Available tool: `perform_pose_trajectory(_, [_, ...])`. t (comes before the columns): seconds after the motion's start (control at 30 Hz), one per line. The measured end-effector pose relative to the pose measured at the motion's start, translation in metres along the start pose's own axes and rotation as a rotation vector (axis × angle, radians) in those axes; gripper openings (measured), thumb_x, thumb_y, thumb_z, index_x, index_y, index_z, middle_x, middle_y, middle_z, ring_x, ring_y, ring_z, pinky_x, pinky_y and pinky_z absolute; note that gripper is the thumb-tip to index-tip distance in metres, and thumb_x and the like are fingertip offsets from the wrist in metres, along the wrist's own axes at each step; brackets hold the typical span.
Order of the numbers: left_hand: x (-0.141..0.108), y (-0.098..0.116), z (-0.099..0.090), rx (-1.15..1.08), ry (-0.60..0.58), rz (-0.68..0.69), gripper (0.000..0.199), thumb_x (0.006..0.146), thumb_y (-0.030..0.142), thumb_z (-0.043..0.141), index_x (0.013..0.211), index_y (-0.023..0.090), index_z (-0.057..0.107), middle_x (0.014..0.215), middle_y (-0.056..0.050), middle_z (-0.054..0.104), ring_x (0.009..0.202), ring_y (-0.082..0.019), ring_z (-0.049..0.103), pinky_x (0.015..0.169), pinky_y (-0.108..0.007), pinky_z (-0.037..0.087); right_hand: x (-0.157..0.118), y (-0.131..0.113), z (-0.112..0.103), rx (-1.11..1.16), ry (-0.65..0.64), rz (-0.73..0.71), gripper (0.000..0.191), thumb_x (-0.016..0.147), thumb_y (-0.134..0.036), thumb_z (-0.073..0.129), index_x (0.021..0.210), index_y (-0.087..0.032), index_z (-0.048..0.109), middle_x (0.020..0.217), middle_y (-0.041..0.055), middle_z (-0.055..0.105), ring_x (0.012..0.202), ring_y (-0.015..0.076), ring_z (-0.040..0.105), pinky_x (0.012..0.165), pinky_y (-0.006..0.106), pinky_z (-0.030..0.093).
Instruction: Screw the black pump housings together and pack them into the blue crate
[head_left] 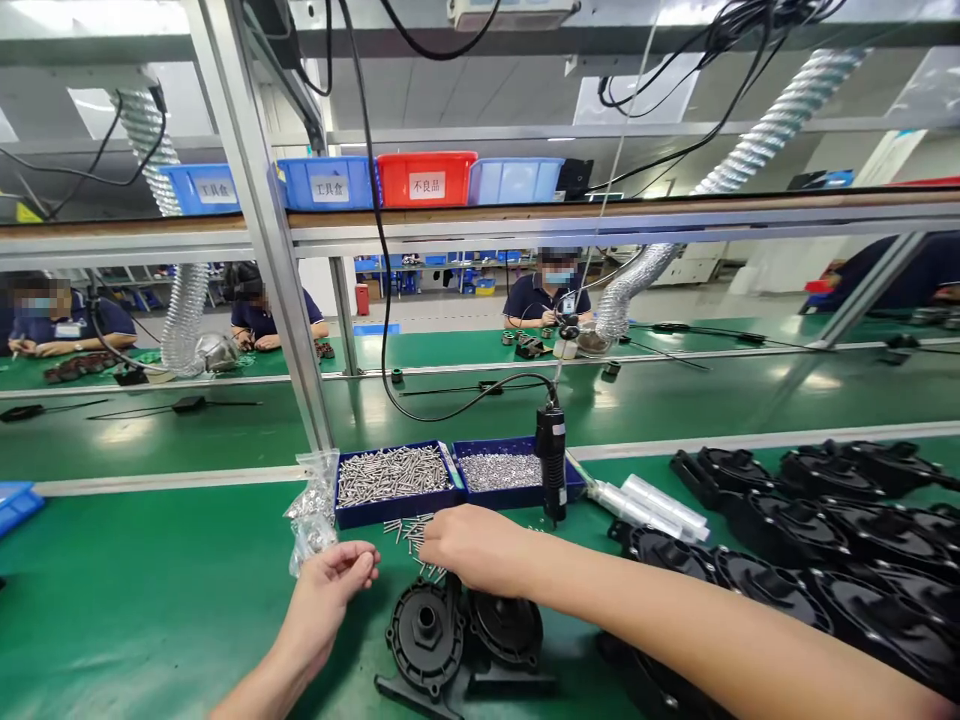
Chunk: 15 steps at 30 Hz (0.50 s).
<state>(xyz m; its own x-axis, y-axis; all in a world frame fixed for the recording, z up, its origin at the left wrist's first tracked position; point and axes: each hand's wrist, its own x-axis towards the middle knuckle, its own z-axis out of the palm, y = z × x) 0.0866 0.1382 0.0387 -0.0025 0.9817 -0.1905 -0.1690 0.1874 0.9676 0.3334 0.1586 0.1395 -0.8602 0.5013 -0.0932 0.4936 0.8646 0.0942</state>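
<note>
My left hand (337, 580) is closed, thumb pressed to the curled fingers, left of the black pump housings; whatever it may hold is too small to make out. My right hand (469, 545) reaches over loose screws (409, 532) on the bench, its fingers bent downward and their tips hidden. Below it lie two round black housings, the left one (426, 630) with a central spout, the right one (510, 625) partly behind my forearm. Behind the hands stand a blue tray of long screws (394, 475) and a tray of small fasteners (499, 470).
An electric screwdriver (551, 460) hangs on a cord before the trays. Clear bags of hardware (313, 505) lie at left. Plastic tubes (652, 507) and rows of black housings (795, 530) fill the right. An upright post (262, 220) stands ahead; co-workers sit beyond.
</note>
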Motion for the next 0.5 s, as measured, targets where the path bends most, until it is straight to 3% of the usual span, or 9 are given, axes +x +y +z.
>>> perform_pose_trajectory(0.23, [-0.004, 0.002, 0.002, 0.013, 0.016, -0.023, 0.063, 0.046, 0.059, 0.102, 0.089, 0.015, 0.086, 0.08, -0.009, 0.08, 0.071, -0.017, 0.068, 0.07, -0.026, 0.056, 0.004, -0.012, 0.005, -0.073, -0.009, -0.053, 0.013, 0.096, -0.008, 0.065, 0.09, -0.013, 0.075, 0.082, 0.0068, 0.072, 0.08, 0.0212, 0.068, 0.055, 0.034, 0.033])
perform_pose_trajectory(0.5, [-0.01, 0.009, 0.002, 0.09, -0.001, 0.057, 0.061, 0.054, 0.057, 0.099, 0.096, 0.014, 0.086, 0.083, -0.012, 0.081, 0.071, -0.022, 0.073, 0.069, -0.033, 0.061, 0.007, -0.026, 0.002, -0.114, 0.039, -0.102, 0.015, 0.096, -0.011, 0.066, 0.088, -0.013, 0.077, 0.084, 0.0099, 0.071, 0.079, 0.0249, 0.066, 0.05, 0.035, 0.026])
